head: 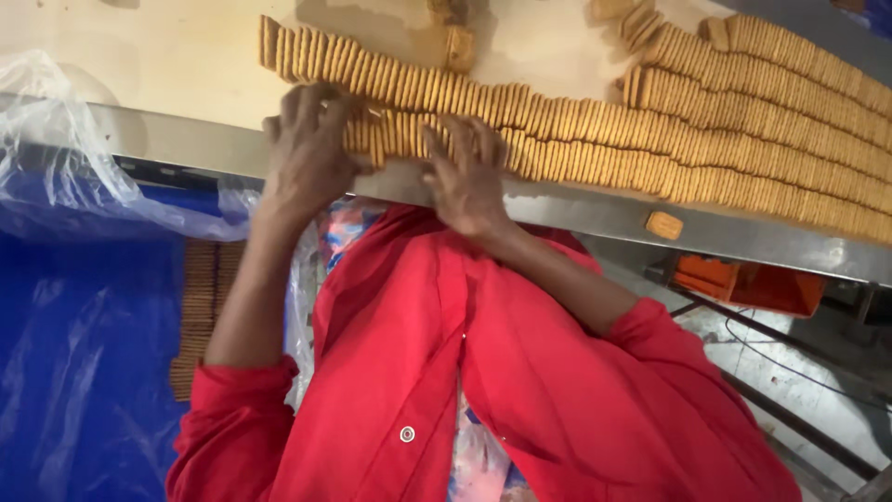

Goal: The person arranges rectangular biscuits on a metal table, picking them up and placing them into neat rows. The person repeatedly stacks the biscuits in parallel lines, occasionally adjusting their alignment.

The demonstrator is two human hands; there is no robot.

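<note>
On a pale surface (pixel 186 56) with a steel edge, long rows of biscuits (pixel 743 149) stand on edge. The left hand (pixel 307 153) and right hand (pixel 467 177) squeeze a short stack (pixel 390 138) endwise at the near row, fingers spread flat against its ends; even inward pressure should keep it from buckling.

A short row of tan biscuits (pixel 395 138) stands on edge, packed face to face, at the near edge of the surface (pixel 186 56), pressed between both hands, just beside a longer row.
</note>
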